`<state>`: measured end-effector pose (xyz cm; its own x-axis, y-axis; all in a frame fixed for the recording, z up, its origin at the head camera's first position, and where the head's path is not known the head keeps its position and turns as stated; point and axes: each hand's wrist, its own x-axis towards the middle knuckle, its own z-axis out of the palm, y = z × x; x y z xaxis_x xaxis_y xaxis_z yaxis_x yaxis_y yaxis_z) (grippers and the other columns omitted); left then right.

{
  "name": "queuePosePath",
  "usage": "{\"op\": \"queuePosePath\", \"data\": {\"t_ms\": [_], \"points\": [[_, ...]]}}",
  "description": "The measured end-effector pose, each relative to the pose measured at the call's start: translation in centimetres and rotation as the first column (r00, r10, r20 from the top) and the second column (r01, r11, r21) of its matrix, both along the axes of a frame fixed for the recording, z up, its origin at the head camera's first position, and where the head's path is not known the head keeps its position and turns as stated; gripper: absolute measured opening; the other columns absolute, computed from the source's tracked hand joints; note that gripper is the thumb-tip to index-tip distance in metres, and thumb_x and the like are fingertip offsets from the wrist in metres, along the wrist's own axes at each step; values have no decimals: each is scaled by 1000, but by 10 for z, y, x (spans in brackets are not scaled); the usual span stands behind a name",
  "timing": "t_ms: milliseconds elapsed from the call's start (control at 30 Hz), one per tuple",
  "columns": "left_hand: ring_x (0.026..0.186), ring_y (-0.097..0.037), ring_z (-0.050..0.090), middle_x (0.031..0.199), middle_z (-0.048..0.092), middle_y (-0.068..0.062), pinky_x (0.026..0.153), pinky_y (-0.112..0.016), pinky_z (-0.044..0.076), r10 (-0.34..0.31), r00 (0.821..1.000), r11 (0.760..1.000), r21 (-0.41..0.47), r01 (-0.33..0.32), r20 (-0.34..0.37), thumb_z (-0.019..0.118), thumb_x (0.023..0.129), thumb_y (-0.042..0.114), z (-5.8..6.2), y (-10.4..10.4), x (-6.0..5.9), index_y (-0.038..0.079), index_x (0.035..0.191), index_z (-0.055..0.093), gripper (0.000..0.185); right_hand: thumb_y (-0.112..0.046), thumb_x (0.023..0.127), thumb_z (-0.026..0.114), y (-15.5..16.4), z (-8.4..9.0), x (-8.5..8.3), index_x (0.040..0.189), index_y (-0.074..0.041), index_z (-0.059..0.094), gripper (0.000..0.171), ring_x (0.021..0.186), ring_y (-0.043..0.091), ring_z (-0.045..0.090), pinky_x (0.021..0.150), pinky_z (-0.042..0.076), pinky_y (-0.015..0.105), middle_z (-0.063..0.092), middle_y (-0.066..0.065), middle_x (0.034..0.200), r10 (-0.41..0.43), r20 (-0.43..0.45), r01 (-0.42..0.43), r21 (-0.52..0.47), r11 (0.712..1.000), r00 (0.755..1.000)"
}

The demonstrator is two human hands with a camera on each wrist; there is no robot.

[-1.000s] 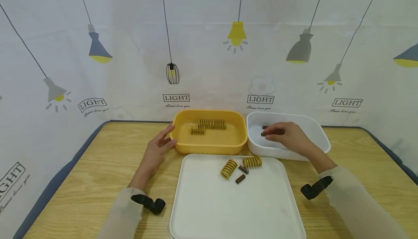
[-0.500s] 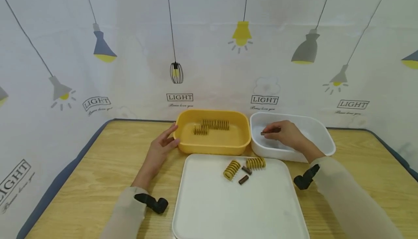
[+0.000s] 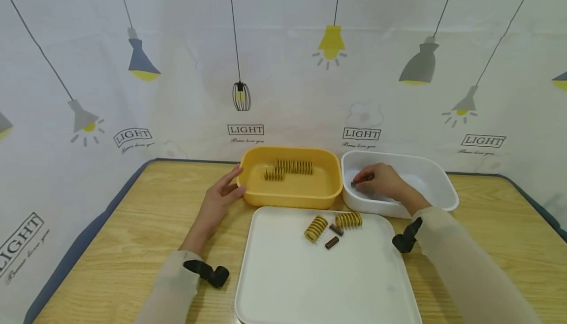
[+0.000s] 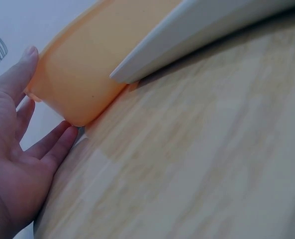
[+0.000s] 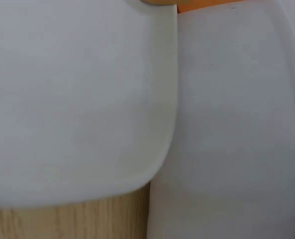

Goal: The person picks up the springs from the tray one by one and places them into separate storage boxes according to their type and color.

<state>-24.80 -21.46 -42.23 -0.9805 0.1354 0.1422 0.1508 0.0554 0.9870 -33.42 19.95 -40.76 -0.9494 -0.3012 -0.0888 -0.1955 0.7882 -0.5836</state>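
The pale printed backdrop cloth (image 3: 283, 68) carries the word "LIGHT" in small boxed labels, repeated across it, some tilted at the left; under each runs a thin script line too small to read. Nothing else bears lettering.

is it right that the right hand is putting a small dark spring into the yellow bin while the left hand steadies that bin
Not quite. The head view shows the right hand with the small dark spring inside the white bin, not the yellow bin. The left hand does steady the yellow bin.
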Motion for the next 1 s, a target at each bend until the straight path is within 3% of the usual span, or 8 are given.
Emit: {"op": "queuePosePath", "data": {"t_ms": [433, 767, 933, 1000], "points": [[129, -40, 39, 155, 26, 1, 89, -16, 45, -6, 1000, 1000, 11, 6, -2, 61, 94, 11, -1, 1, -1, 5, 146, 39, 56, -12, 87, 71, -1, 0, -1, 100, -5, 73, 15, 88, 22, 58, 78, 48, 35, 70, 4, 94, -14, 20, 13, 44, 999, 1000], [125, -32, 45, 152, 31, 12, 90, -18, 46, 15, 1000, 1000, 3, -14, -18, 64, 93, 18, -24, -8, -15, 13, 145, 43, 57, -11, 87, 70, -4, -4, -2, 100, -5, 72, 14, 90, 25, 58, 80, 49, 39, 69, 6, 96, -24, -30, 26, 59, 998, 999], [124, -32, 45, 152, 32, 11, 90, -19, 46, 12, 999, 1000, 0, -12, -30, 65, 92, 21, -24, -7, -15, 14, 145, 44, 57, -10, 86, 71, -2, -6, -4, 102, -4, 70, 17, 90, 26, 59, 79, 49, 39, 67, 10, 98, -47, -52, 50, 64, 997, 998], [125, -34, 44, 153, 31, 9, 90, -18, 46, 7, 1000, 1000, 9, -7, -22, 65, 93, 18, -19, -5, -12, 12, 145, 43, 57, -10, 86, 71, -1, -6, -5, 104, -4, 70, 19, 91, 27, 59, 78, 51, 39, 67, 12, 100, -59, -58, 63, 58, 996, 997]]}}
